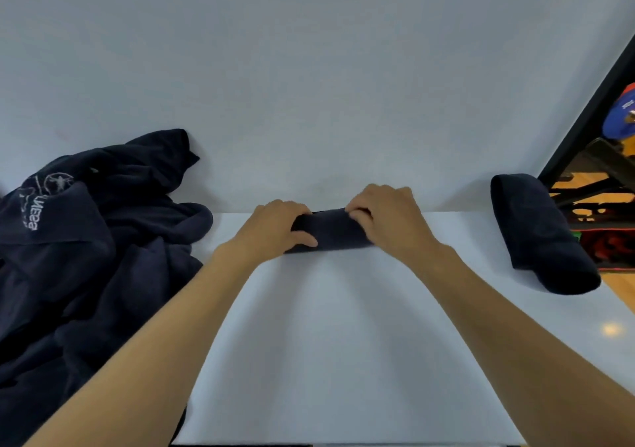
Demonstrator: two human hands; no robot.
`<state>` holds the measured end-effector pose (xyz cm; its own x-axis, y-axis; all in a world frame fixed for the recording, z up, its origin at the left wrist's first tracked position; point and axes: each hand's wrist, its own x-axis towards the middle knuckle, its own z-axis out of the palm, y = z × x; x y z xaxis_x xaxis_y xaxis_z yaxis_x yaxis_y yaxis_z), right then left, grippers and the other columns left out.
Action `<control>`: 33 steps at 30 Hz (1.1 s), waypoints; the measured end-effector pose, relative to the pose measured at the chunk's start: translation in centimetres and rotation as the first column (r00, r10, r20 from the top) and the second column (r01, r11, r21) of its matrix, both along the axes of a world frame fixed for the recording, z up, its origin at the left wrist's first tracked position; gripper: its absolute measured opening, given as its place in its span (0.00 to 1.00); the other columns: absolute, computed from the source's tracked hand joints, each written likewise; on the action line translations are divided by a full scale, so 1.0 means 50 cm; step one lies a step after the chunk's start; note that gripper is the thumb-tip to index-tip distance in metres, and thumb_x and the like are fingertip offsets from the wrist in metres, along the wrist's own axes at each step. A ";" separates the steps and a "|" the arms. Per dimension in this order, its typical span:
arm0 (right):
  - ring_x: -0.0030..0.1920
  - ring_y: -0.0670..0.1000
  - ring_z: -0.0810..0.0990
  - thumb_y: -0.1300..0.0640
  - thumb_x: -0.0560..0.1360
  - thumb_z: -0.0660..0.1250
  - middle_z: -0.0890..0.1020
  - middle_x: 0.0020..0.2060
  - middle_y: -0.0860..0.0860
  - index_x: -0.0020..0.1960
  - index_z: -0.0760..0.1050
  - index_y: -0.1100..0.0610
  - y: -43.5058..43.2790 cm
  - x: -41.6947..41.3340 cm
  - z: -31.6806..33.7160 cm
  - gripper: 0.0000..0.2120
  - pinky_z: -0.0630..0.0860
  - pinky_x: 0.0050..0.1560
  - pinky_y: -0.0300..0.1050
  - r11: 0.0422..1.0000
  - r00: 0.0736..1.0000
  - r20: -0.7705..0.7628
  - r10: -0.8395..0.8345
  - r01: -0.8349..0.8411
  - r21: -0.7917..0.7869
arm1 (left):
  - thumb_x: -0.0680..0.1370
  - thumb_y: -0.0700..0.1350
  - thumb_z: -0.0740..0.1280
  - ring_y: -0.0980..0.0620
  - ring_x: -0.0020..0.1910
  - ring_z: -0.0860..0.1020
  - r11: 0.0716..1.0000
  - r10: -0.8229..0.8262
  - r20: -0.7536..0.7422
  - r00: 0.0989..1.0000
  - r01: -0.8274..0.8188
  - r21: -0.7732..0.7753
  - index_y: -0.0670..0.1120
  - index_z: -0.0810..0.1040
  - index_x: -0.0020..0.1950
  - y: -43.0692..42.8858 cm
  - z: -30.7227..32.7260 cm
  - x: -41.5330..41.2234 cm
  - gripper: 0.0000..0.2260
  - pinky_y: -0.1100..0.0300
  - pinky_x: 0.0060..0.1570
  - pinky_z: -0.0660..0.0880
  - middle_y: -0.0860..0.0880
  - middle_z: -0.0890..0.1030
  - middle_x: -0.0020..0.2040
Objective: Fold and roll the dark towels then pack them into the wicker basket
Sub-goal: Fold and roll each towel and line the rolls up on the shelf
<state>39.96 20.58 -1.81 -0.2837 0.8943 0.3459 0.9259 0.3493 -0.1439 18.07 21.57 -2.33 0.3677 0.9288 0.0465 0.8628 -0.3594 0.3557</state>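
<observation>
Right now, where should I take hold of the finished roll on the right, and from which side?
Take the rolled towel round its middle, probably from above. It lies on its side, with its long axis running away from you, so a grip spanning its width clamps the layers shut. Pulling an end might unroll it.

Plain pale wall (309, 68) up top, meeting a white table (343, 343) straight across. Off right, a black frame (584, 113) slants down, orange-brown floor (622, 283) beyond it, and a small glare spot (611, 329) sits on the tabletop.
</observation>
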 end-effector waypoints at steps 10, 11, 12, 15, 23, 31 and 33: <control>0.50 0.52 0.77 0.42 0.70 0.71 0.79 0.51 0.48 0.59 0.75 0.51 0.078 -0.020 0.027 0.22 0.74 0.53 0.50 0.921 0.998 0.012 0.064 -0.054 -0.385 | 0.76 0.58 0.68 0.48 0.47 0.77 0.922 0.387 0.206 0.899 -0.375 -0.095 0.45 0.78 0.51 0.078 0.010 0.017 0.17 0.54 0.46 0.74 0.50 0.79 0.48; 0.50 0.52 0.78 0.43 0.70 0.72 0.79 0.51 0.48 0.58 0.75 0.52 0.082 -0.022 0.032 0.22 0.76 0.52 0.50 0.909 0.999 -0.016 0.034 -0.038 -0.415 | 0.76 0.58 0.68 0.47 0.46 0.76 0.868 0.469 0.269 0.841 -0.495 0.034 0.45 0.75 0.52 0.060 0.001 0.029 0.17 0.53 0.46 0.74 0.50 0.77 0.50; 0.50 0.53 0.78 0.43 0.69 0.73 0.79 0.51 0.49 0.57 0.75 0.53 0.085 -0.024 0.038 0.22 0.77 0.52 0.50 0.898 0.999 -0.038 0.004 -0.020 -0.440 | 0.76 0.57 0.68 0.46 0.45 0.77 0.805 0.527 0.386 0.757 -0.591 0.060 0.45 0.72 0.53 0.042 -0.010 0.041 0.16 0.52 0.46 0.74 0.50 0.76 0.51; 0.48 0.53 0.79 0.45 0.69 0.74 0.80 0.49 0.51 0.54 0.76 0.56 0.080 -0.028 0.046 0.21 0.79 0.50 0.51 0.863 0.990 -0.109 -0.094 0.027 -0.504 | 0.76 0.57 0.67 0.46 0.35 0.83 0.717 0.643 0.691 0.331 -0.577 -0.391 0.43 0.72 0.55 0.009 -0.032 0.068 0.18 0.51 0.45 0.80 0.47 0.78 0.53; 0.41 0.53 0.80 0.48 0.69 0.77 0.83 0.42 0.53 0.48 0.79 0.64 0.000 0.055 0.062 0.20 0.75 0.41 0.44 0.698 0.701 -0.500 -0.509 -0.004 -0.716 | 0.75 0.51 0.71 0.45 0.50 0.83 0.751 0.659 0.751 0.035 -0.076 -0.656 0.40 0.77 0.60 -0.050 -0.062 0.214 0.19 0.48 0.52 0.81 0.43 0.84 0.54; 0.45 0.52 0.80 0.45 0.77 0.65 0.82 0.44 0.52 0.50 0.77 0.59 -0.071 0.206 0.062 0.16 0.74 0.43 0.44 0.762 0.726 -0.363 -0.584 0.337 -0.553 | 0.81 0.56 0.59 0.45 0.53 0.81 0.764 0.597 0.778 0.198 0.156 -0.626 0.47 0.74 0.63 -0.078 -0.050 0.431 0.17 0.46 0.57 0.78 0.46 0.82 0.55; 0.51 0.54 0.80 0.50 0.79 0.62 0.81 0.52 0.53 0.62 0.75 0.54 -0.079 0.229 0.060 0.14 0.72 0.45 0.45 0.839 0.816 -0.235 -0.528 0.459 -0.292 | 0.81 0.54 0.58 0.45 0.54 0.81 0.802 0.544 0.791 0.281 0.103 -0.589 0.45 0.75 0.61 -0.073 -0.044 0.477 0.16 0.47 0.57 0.78 0.44 0.82 0.55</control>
